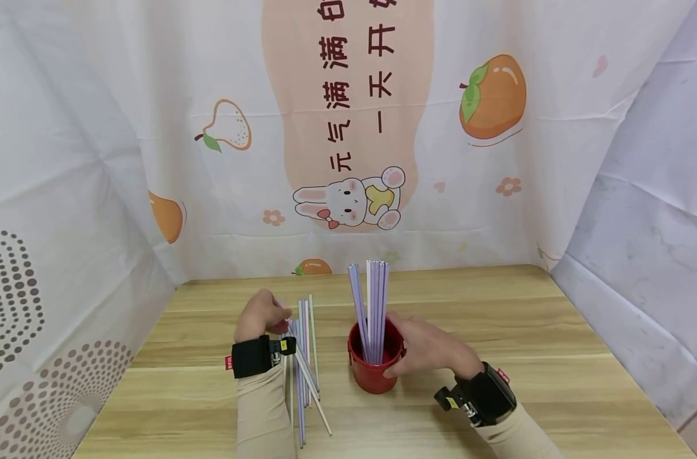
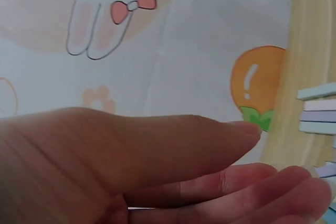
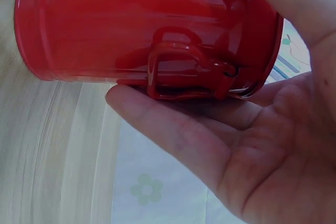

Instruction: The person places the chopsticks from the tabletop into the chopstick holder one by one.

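A small red metal bucket with a side handle stands upright on the table, holding a bundle of long, thin lilac and white sticks. My right hand grips the bucket's right side, thumb and fingers spread around its wall. To the left, a loose pile of pastel sticks lies on the table, some crossing at a slant. My left hand is over the far end of that pile. In the left wrist view its thumb stands apart from the fingers, whose tips overlap the stick ends.
The wooden table runs back to a white printed curtain with fruit and a rabbit. White cloth hangs along the left side and a marbled sheet along the right. Each wrist wears a black camera band.
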Action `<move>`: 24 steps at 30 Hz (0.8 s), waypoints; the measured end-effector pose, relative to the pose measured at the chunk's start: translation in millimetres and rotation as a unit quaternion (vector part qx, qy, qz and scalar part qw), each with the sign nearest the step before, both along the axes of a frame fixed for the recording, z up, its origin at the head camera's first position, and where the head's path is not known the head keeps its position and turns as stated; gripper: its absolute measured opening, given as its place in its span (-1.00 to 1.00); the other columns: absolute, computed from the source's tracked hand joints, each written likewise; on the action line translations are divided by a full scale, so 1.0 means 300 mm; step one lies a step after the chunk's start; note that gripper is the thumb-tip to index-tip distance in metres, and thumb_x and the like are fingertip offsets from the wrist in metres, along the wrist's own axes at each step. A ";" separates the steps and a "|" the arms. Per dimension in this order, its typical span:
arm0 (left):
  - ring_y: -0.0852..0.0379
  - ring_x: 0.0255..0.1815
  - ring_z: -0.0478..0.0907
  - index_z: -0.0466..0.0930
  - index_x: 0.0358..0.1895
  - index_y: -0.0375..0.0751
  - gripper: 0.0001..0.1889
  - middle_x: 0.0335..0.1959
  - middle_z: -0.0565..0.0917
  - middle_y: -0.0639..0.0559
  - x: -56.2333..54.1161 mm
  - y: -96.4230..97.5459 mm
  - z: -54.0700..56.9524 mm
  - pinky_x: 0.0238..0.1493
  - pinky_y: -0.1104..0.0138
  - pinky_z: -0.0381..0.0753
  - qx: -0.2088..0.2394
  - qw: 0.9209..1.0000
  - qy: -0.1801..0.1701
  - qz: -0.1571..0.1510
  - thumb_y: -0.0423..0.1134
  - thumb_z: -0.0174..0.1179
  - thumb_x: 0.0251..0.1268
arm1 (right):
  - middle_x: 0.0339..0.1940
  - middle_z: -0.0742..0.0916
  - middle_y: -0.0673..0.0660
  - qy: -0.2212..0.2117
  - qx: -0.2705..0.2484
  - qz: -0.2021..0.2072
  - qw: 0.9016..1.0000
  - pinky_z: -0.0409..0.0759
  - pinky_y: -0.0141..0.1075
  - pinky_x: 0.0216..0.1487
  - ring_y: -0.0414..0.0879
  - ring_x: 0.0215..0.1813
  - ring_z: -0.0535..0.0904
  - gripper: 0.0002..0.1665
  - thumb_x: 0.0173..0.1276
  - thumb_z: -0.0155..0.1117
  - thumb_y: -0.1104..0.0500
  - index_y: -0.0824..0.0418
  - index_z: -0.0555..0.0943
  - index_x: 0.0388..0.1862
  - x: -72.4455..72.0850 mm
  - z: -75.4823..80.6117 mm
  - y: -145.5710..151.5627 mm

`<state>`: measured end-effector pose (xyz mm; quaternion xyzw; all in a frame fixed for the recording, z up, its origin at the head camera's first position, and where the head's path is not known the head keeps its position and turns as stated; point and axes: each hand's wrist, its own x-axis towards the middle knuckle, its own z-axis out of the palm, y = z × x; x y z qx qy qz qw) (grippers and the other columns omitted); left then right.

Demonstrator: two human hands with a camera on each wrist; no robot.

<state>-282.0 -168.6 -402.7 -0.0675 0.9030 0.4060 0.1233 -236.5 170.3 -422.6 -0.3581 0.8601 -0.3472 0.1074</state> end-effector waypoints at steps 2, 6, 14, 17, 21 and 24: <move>0.10 -0.54 0.69 0.58 -0.25 -0.53 -0.85 -0.45 0.72 -0.26 -0.005 -0.006 -0.016 -0.39 0.27 0.78 0.010 1.000 -0.006 0.005 -0.43 0.22 0.40 | 0.15 0.77 0.02 0.002 0.001 -0.001 1.000 0.69 -0.28 0.17 -0.16 0.13 0.72 0.03 0.04 0.68 0.06 0.13 0.35 0.46 0.000 0.001 -0.002; 0.12 -0.57 0.63 0.54 -0.35 -0.46 -0.87 -0.51 0.65 -0.17 -0.012 -0.017 -0.047 -0.47 0.33 0.71 0.010 1.000 -0.028 0.008 -0.44 0.25 0.34 | 0.15 0.78 0.01 0.005 0.004 -0.001 1.000 0.69 -0.29 0.16 -0.16 0.12 0.72 0.04 0.04 0.68 0.06 0.13 0.34 0.47 0.000 0.002 -0.004; 0.08 -0.45 0.52 0.55 -0.56 -0.24 -0.84 -0.52 0.58 -0.02 -0.020 -0.031 -0.090 -0.44 0.35 0.49 -0.095 0.993 -0.046 -0.044 -0.39 0.35 0.04 | 0.16 0.77 0.03 -0.004 -0.003 0.005 1.000 0.72 -0.12 0.21 -0.12 0.14 0.72 -0.01 0.07 0.67 0.07 0.12 0.34 0.43 -0.001 0.001 -0.001; 0.08 -0.43 0.49 0.52 -0.55 -0.23 -0.80 -0.50 0.56 -0.01 -0.027 -0.030 -0.105 -0.42 0.34 0.48 -0.107 0.992 -0.049 -0.050 -0.34 0.41 0.01 | 0.16 0.77 0.03 -0.001 -0.001 0.004 1.000 0.72 -0.14 0.20 -0.13 0.14 0.72 -0.01 0.07 0.67 0.07 0.11 0.34 0.43 -0.003 0.000 0.000; 0.09 -0.47 0.43 0.54 -0.57 -0.25 -0.75 -0.54 0.50 0.01 -0.032 -0.024 -0.122 -0.45 0.35 0.43 -0.129 0.989 -0.051 -0.051 -0.26 0.46 -0.01 | 0.15 0.77 0.02 0.005 0.003 0.003 1.000 0.71 -0.20 0.19 -0.14 0.14 0.72 0.00 0.06 0.67 0.07 0.10 0.34 0.43 -0.003 -0.002 0.000; 0.08 -0.48 0.45 0.59 -0.54 -0.29 -0.75 -0.54 0.53 0.00 -0.032 -0.020 -0.128 -0.46 0.34 0.44 -0.132 0.989 -0.048 -0.048 -0.22 0.47 -0.02 | 0.16 0.77 0.02 0.006 0.005 0.002 1.000 0.70 -0.22 0.19 -0.13 0.14 0.72 0.01 0.06 0.68 0.06 0.09 0.33 0.44 -0.004 -0.001 -0.001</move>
